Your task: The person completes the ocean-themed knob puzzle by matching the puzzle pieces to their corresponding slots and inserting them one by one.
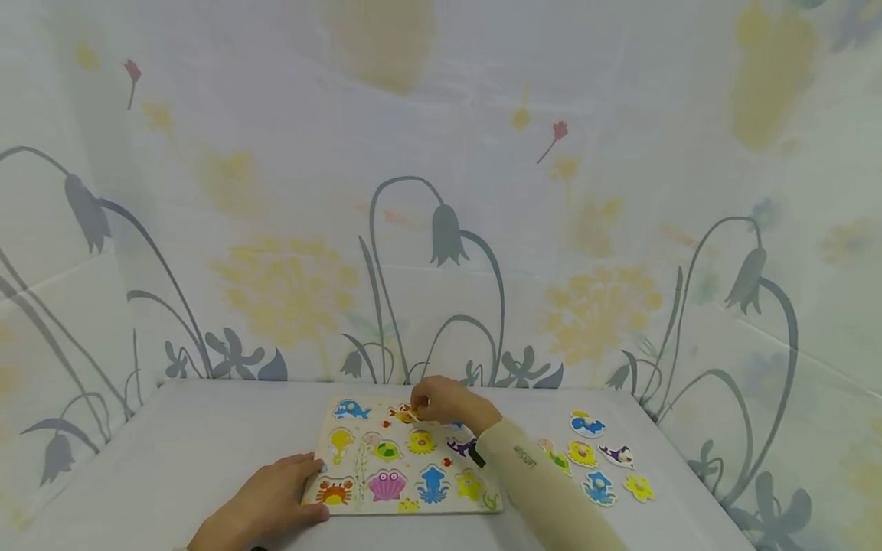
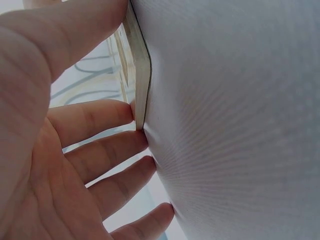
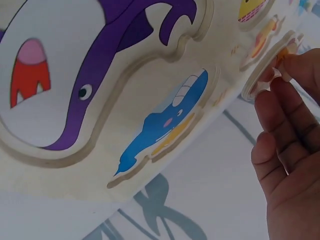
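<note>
A wooden sea-animal puzzle board lies flat on the table. My left hand is at its near left corner; in the left wrist view the thumb and straight fingers touch the board's edge. Over the far part of the board, my right hand pinches a puzzle piece between thumb and fingers. The piece is tilted above the board, close to a red and yellow fish picture; its printed face is mostly hidden. A purple shark picture and a blue dolphin-like picture fill the right wrist view.
Several loose pieces lie on the white table right of the board: a blue and yellow one, a yellow octopus, a shark, a blue squid, a star and a partly hidden turtle. Floral curtains surround the table.
</note>
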A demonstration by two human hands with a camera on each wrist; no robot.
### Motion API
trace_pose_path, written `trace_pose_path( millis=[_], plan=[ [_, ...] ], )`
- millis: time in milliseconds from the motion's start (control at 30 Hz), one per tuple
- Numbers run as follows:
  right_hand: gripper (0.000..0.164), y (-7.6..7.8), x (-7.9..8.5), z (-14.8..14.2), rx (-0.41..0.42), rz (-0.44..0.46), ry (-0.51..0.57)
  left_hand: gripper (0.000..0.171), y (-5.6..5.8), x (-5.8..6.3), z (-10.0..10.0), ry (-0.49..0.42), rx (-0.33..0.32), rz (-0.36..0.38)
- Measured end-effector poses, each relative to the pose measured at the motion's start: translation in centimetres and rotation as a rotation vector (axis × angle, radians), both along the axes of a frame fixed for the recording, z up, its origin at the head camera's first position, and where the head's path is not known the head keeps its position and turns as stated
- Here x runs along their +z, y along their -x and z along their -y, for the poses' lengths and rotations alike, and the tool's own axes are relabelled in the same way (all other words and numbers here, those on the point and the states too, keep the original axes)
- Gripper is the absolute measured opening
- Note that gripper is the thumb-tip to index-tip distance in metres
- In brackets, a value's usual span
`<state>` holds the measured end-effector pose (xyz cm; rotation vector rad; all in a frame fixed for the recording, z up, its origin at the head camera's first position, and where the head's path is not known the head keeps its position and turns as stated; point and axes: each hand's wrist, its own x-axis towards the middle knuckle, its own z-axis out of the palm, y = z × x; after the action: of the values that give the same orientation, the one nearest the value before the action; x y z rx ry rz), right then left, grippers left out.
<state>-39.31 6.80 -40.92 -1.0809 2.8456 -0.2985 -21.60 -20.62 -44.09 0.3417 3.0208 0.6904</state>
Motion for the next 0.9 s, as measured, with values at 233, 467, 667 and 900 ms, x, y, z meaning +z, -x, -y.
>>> trace_pose_path(
  millis=[233, 467, 667, 900],
  plan=[
    [0.006, 0.0, -0.2, 1.3, 0.028, -0.068, -0.050, 0.075, -0.1, 0.2, -0.1, 0.026, 0.004, -0.007],
    [0.005, -0.2, -0.6, 2.5, -0.008, -0.073, -0.067, 0.076, 0.0, 0.0, -0.1, 0.034, 0.006, -0.014],
    [0.005, 0.1, -1.1, 3.0, -0.040, -0.045, -0.063, 0.075, 0.2, -0.2, -0.1, 0.035, -0.003, -0.018],
    [0.007, 0.3, -1.3, 3.3, -0.057, -0.031, -0.062, 0.075, 0.3, -0.3, -0.1, 0.054, 0.007, -0.020]
  ],
)
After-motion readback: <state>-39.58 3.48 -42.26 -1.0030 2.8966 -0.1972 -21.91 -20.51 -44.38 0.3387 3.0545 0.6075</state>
